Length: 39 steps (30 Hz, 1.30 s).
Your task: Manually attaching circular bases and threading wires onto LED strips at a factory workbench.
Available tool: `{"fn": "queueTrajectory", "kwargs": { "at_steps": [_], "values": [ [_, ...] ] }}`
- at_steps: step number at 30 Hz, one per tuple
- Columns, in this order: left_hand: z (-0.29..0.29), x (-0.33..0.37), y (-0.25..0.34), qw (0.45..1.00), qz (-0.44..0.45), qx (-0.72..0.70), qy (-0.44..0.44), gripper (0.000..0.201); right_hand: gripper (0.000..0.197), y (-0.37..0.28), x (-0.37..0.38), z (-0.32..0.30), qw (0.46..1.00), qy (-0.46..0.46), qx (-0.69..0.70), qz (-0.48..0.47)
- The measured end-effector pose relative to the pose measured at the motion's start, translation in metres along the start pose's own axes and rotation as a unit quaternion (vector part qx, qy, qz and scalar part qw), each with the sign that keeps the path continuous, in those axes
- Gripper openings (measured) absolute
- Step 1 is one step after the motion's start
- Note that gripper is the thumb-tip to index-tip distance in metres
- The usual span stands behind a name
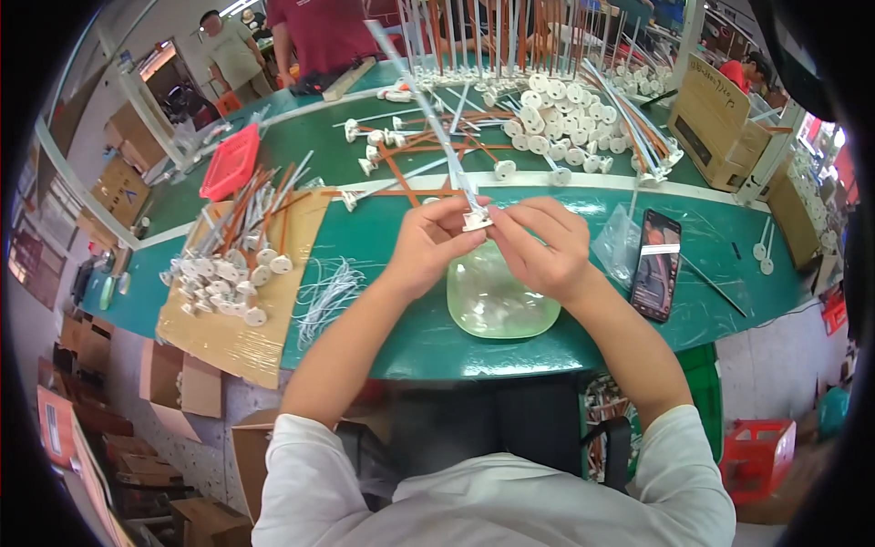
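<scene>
In front of my chest I hold a long pale flat strip [428,111] that slants up and to the left. A small white plastic end piece [476,221] sits at its lower end. My left hand [425,248] pinches this end from the left, thumb underneath. The fingertips of my right hand [552,248] are closed on the same white piece from the right, partly hiding it. Just below my hands lies a shallow pale-green translucent dish [504,334]. A tangle of thin white cords [326,296] rests left of my left forearm.
Left, strips with white round ends [219,278] lie on brown cardboard [228,342] near a red basket [231,162]. A phone [655,264] and plastic bag [617,244] are at right. White discs [561,118] pile up beyond. A person in dark red [321,32] stands across.
</scene>
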State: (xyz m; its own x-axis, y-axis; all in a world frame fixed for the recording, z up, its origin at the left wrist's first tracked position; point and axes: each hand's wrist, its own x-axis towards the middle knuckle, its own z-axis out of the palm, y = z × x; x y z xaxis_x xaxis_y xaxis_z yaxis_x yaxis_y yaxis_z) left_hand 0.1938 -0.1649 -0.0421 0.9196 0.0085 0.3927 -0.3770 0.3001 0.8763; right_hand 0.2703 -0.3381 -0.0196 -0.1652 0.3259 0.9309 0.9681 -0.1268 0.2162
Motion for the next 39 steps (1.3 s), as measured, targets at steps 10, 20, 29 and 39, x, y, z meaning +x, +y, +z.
{"fn": "queueTrajectory", "kwargs": {
  "at_steps": [10, 20, 29, 39],
  "values": [
    [0.002, -0.006, 0.002, 0.998, -0.017, -0.001, -0.052, 0.046, 0.026, -0.004, -0.006, -0.001, 0.998, 0.04, 0.009, -0.039],
    [-0.01, -0.004, 0.0, 0.997, -0.024, -0.015, -0.075, 0.046, 0.021, 0.003, -0.003, -0.003, 0.995, 0.028, 0.029, -0.092],
    [-0.006, 0.001, -0.018, 0.972, 0.066, 0.208, 0.083, 0.047, 0.02, 0.003, -0.013, 0.007, 0.99, -0.03, 0.093, 0.105],
    [0.01, -0.003, -0.008, 0.697, 0.323, 0.623, 0.148, 0.043, 0.02, -0.014, -0.017, 0.017, 0.872, -0.119, 0.242, 0.408]
  ]
}}
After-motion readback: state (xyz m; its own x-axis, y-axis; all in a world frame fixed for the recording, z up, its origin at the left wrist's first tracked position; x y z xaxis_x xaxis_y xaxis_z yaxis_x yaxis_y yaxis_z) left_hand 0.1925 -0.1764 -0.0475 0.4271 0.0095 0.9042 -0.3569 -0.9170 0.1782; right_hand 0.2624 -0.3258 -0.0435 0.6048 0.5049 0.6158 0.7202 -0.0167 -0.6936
